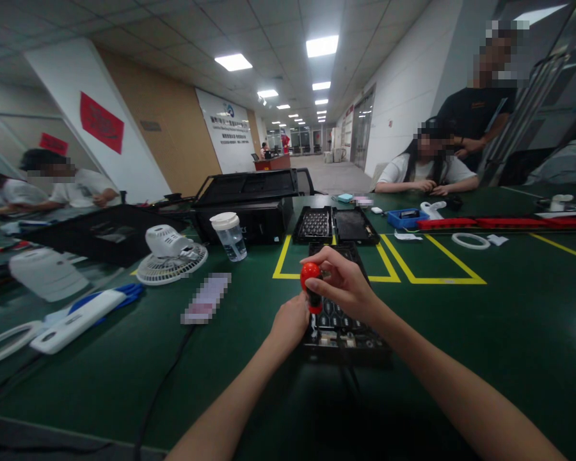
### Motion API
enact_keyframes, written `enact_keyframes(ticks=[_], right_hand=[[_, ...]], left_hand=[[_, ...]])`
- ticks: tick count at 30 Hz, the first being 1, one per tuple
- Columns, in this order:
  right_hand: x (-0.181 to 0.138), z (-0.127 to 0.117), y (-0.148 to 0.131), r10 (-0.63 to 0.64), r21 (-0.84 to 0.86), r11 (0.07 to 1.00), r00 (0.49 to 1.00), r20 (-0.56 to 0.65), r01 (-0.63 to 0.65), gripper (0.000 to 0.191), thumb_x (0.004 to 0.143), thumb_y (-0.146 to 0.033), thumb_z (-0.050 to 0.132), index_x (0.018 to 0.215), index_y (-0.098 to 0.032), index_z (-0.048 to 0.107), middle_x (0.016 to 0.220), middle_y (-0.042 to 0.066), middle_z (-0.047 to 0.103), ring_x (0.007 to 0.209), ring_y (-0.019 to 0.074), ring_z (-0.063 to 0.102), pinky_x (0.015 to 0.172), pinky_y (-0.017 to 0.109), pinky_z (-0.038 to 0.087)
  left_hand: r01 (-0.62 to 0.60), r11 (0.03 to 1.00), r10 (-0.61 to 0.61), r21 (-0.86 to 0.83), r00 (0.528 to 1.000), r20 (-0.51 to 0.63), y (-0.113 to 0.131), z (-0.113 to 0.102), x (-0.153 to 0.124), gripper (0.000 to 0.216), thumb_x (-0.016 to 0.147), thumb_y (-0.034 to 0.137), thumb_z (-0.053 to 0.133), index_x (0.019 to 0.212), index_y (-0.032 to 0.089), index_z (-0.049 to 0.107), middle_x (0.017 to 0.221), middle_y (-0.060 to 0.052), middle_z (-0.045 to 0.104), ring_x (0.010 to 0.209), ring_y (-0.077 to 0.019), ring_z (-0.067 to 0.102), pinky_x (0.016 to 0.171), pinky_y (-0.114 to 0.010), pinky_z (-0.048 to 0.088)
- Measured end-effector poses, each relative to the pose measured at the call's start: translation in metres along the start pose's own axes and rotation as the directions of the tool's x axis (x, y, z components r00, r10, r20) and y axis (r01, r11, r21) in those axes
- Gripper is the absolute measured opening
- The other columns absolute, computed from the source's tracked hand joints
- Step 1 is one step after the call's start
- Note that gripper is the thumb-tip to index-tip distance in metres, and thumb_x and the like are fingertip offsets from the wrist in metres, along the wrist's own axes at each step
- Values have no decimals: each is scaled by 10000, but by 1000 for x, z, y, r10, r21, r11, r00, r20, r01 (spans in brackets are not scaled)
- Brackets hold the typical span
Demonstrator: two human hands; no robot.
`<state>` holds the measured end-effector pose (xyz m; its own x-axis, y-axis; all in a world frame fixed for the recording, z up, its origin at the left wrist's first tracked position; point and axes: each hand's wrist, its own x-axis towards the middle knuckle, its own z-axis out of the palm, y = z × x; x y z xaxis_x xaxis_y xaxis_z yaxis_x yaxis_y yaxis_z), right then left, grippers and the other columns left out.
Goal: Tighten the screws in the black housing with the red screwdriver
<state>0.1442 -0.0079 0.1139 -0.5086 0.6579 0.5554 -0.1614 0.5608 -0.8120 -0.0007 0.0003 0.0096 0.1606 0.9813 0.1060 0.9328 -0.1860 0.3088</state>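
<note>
An upright screwdriver (311, 275) with a red and black handle is in my right hand (343, 282), whose fingers are curled around the top of the handle. Below it lies a black case (352, 336) with rows of round cells or holes and small parts along its near end. The screwdriver's tip is hard to make out near the case's left side. My left hand (290, 323) is closed at that left edge, beside the screwdriver's lower end. What its fingers pinch is hidden.
Behind the case lies another open black case (314, 224). A lidded cup (229, 237), a white fan (170, 256) and a phone (206, 298) with a cable are to the left. A blue tray (407, 219) sits at right. Other people sit and stand around the green table (461, 358).
</note>
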Motion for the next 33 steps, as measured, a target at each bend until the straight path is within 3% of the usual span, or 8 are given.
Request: enact_keyframes(ticks=[20,33], right_hand=[[-3,5,-4,-74,-223,974,988,-136,42,231,724,-299,620,825,-172,455,859,36,476,738,127,509,515,211,512],[-3,7,-7,-114,-383,924,964,-239,14,240,716,-310,617,769,-180,423,815,20,434,728,134,505,464,191,480]], left_hand=[[35,999,-35,-18,999,26,3,-3,-1,286,859,266,285,1042,185,489,928,-70,624,828,-187,593,683,-254,427],[76,995,-81,57,994,74,7,-6,0,294,869,239,260,1038,184,495,983,-64,611,874,-179,583,734,-255,427]])
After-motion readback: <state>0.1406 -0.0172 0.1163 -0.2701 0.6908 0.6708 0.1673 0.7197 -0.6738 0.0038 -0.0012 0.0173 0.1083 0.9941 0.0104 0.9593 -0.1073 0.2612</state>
